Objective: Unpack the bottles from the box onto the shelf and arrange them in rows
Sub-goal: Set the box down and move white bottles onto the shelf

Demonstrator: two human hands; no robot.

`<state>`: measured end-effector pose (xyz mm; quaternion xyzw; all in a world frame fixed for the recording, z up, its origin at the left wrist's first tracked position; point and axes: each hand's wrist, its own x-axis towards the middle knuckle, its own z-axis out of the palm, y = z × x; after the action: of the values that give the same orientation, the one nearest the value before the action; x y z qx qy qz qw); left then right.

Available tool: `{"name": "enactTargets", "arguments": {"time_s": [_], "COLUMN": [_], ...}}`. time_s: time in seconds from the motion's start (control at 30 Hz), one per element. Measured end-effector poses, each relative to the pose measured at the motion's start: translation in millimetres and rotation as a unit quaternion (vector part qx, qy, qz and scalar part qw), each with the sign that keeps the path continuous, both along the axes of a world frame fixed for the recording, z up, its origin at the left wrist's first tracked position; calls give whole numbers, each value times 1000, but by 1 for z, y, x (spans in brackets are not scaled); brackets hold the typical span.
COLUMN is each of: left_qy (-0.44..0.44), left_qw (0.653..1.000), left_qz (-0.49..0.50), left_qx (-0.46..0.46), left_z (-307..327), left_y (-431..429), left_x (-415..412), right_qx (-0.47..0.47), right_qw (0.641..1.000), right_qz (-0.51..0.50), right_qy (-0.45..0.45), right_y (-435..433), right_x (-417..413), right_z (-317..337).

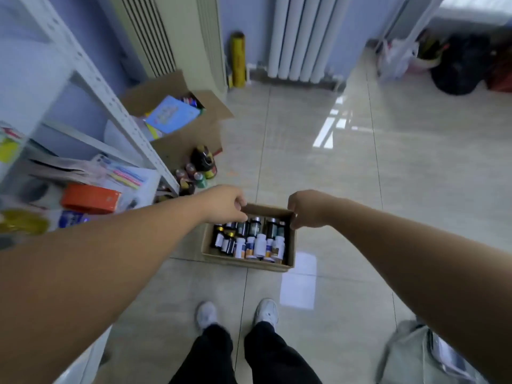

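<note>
A small open cardboard box (243,260) sits on the tiled floor in front of my feet. It is packed with several bottles (250,238), dark ones at the back and white ones at the front. My left hand (224,203) grips the box's far left corner. My right hand (307,209) is closed on the far right corner. A white metal shelf unit (91,76) stands at the left, its lower shelves holding packets and an orange box (91,199).
A bigger open carton (177,117) with books stands on the floor past the shelf, with several cans and a dark jar (203,160) beside it. A radiator (302,37) and a yellow roll (238,59) line the far wall. A grey bag (415,356) lies at lower right.
</note>
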<state>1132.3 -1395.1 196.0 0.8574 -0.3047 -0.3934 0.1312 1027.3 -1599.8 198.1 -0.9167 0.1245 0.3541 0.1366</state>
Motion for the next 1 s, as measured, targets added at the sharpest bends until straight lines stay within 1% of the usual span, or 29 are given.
{"name": "enactTargets", "arguments": {"time_s": [0.03,0.17,0.27,0.4,0.47,0.57,0.6,0.7,0.8,0.9,1.0], "left_qy": [19,92,126,145,141,128,116,82,85,116,133], "left_qw": [1000,995,990,986,987,986,987,990,990,989,989], "left_qz": [9,29,42,58,57,90,92,101,100,76,68], "left_qx": [3,25,37,57,57,60,65,62,54,42,-7], "left_z": [-20,-136,-220,-323,-365,-417,-431,-460,-474,-468,-441], "left_y": [-3,-27,-40,-51,-55,-61,-63,-71,-74,-64,-52], "left_x": [-2,-1,0,-4,-11,-24,-28,-39,-41,-36,-24], "right_qx": [2,13,13,11,2,-23,-36,-56,-68,-39,5], "right_qw": [1000,998,995,989,983,972,972,966,964,962,961], "right_qz": [1,-28,-62,-97,-113,-141,-146,-211,-235,-259,-274], "right_qy": [16,63,77,115,143,184,181,140,101,76,50], "right_y": [0,-9,-13,-6,1,12,15,19,21,25,22], "right_x": [-2,3,10,18,18,13,10,2,-6,-13,-11], "right_z": [-18,-116,-190,-283,-325,-377,-392,-422,-435,-430,-405]}}
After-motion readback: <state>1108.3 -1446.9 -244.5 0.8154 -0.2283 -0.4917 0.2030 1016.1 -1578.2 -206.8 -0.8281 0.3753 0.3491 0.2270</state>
